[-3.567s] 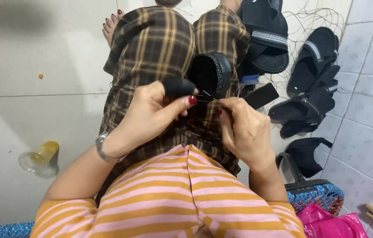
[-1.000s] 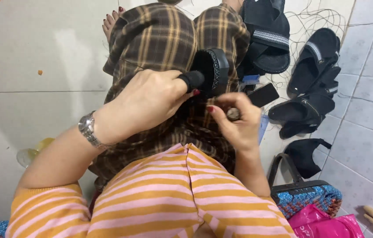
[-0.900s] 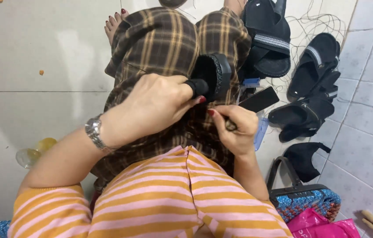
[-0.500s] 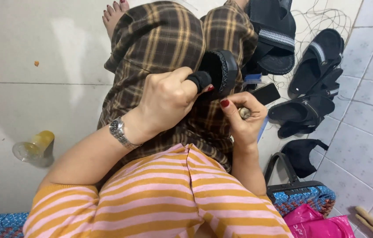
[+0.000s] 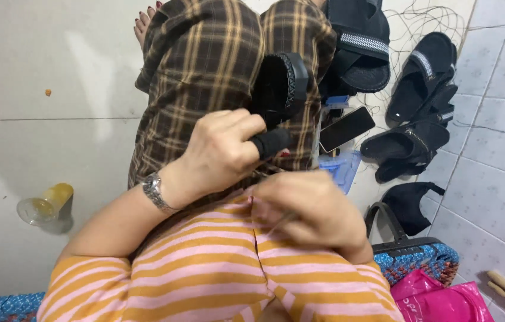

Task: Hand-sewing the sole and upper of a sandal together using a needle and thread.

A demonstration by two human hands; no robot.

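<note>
In the head view, your left hand (image 5: 222, 152) sits at the centre of the frame, curled shut around the near end of a black sandal (image 5: 279, 89), with a black fabric guard covering the finger that presses against it. The sandal rests on your lap, over the brown plaid trousers (image 5: 204, 65), and lies up and to the right of that hand; its long axis runs from the grip near the centre towards the upper middle of the frame, with the stitched edge turned to the right. Your right hand (image 5: 312, 211) is lower and to the right, just below the left one and close against your striped shirt (image 5: 216, 268); its fingers are closed, apparently pinching something thin, but the blur hides what it is and you cannot tell whether a thread or needle runs from it. So the left hand is the one in touch with the sandal, while the right one stays apart from it, below and towards you. Beside your knee, right of centre, a dark phone (image 5: 346, 128) lies on the floor, with more black sandals (image 5: 422, 101) piled in the upper right on the tiles. A yellowish plastic cup (image 5: 46, 203) lies on its side at the left edge.
</note>
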